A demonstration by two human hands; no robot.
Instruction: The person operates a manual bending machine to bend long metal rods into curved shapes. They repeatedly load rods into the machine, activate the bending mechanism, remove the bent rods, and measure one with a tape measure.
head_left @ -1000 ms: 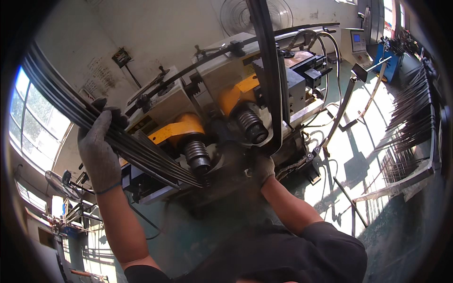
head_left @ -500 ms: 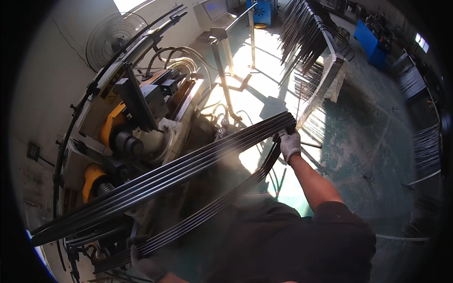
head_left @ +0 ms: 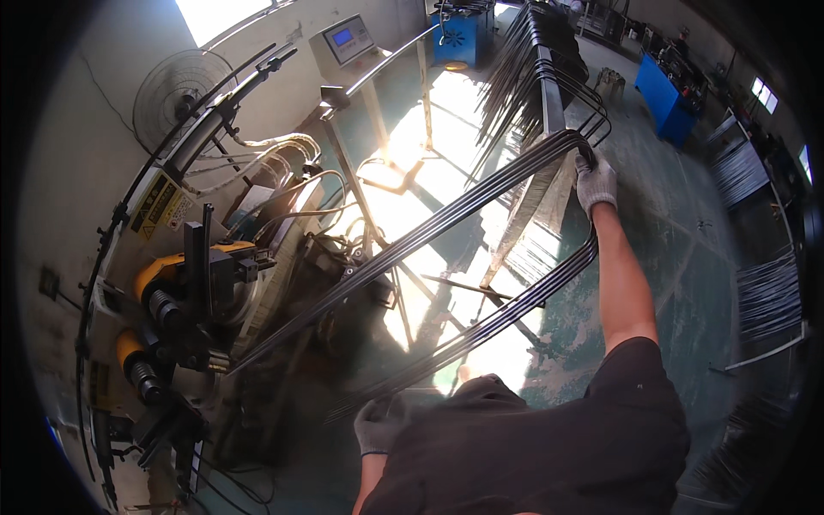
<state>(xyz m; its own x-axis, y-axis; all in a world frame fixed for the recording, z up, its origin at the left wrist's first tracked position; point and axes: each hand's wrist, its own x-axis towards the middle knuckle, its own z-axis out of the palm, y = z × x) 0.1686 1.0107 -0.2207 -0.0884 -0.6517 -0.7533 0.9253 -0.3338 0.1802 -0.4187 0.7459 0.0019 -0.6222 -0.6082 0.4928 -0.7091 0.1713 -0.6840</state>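
Observation:
A bundle of several dark metal rods (head_left: 468,206), bent into a long U shape, stretches across the middle of the head view. Near its bend, my right hand (head_left: 595,182) in a pale knitted glove is closed around the rods, arm stretched out toward the rack. Close to my body, my gloved left hand (head_left: 378,427) is curled at the lower leg of the bundle; its fingertips are partly hidden. The upper leg's free ends reach back toward the bending machine (head_left: 202,283), with its yellow parts and black rollers.
A metal rack (head_left: 549,94) hung with many bent rods stands ahead. Left of it are a control box with a screen (head_left: 345,39), a metal stand (head_left: 343,99) and a fan (head_left: 176,103). Blue machines (head_left: 665,94) stand far right; more rods (head_left: 768,292) lie along the right side.
The bundle has swung right and forward, away from the bending machine and up to the rack. My right hand has moved forward and right; my left hand has moved right, nearer my body.

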